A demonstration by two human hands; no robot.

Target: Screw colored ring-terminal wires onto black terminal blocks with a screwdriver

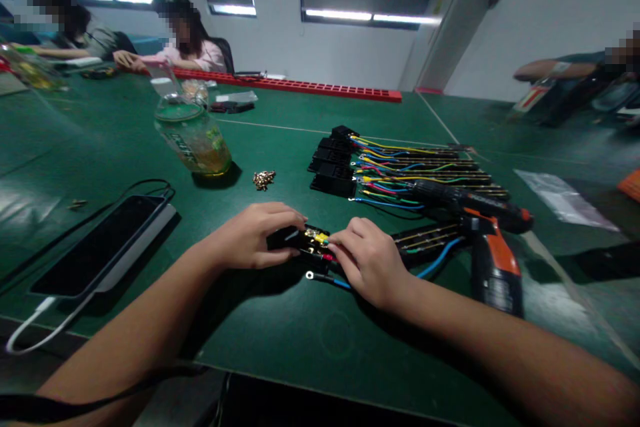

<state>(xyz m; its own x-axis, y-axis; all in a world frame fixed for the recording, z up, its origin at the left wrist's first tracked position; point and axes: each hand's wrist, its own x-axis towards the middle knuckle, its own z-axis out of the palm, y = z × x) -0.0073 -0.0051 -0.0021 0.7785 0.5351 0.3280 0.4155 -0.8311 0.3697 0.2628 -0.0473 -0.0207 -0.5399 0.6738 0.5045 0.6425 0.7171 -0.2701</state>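
Observation:
In the middle of the head view, my left hand grips the left end of a black plastic housing, thumb and fingers on opposite sides. Gold-coloured metal contacts and a yellow sleeved wire end show inside it. My right hand is closed, its fingertips pinching a green-tipped wire end over the housing; most of that wire is hidden. Beneath the right hand runs a blue wire with a ring terminal, its ring lying loose on the table. The strip with brass rails extends right, behind my wrist.
Several similar wired strips lie beyond my hands. A cordless screwdriver rests on the right, over the strip. Small brass screws are piled near a drink bottle. A phone with cable lies left. Other people sit around the table.

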